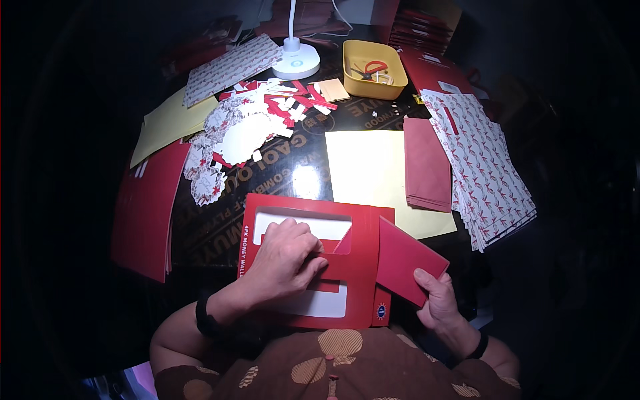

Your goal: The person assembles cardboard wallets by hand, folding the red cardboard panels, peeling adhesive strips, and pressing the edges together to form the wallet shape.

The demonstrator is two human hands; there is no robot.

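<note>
A red cardboard sleeve [363, 230] with two cut-out windows lies in front of me at the table's near edge. My left hand [287, 257] rests over it, fingers curled in at the upper window and closed on the card beside it; the fingertips are partly hidden. White and red show through both openings. My right hand [440, 300] grips a red paper wallet [410, 260] by its lower right corner, thumb on top. The wallet is tilted, and its left edge meets the sleeve's right side. Whether it is one piece or several, I cannot tell.
Beyond the sleeve lie a pale yellow sheet [363, 163], dark red envelopes [427, 167] and patterned sheets [480, 160]. Paper cut-outs [247, 133] are heaped at left, near red folders [148, 213]. Farther back stand a white lamp [295, 63] and a yellow bin [373, 90] holding scissors [375, 67].
</note>
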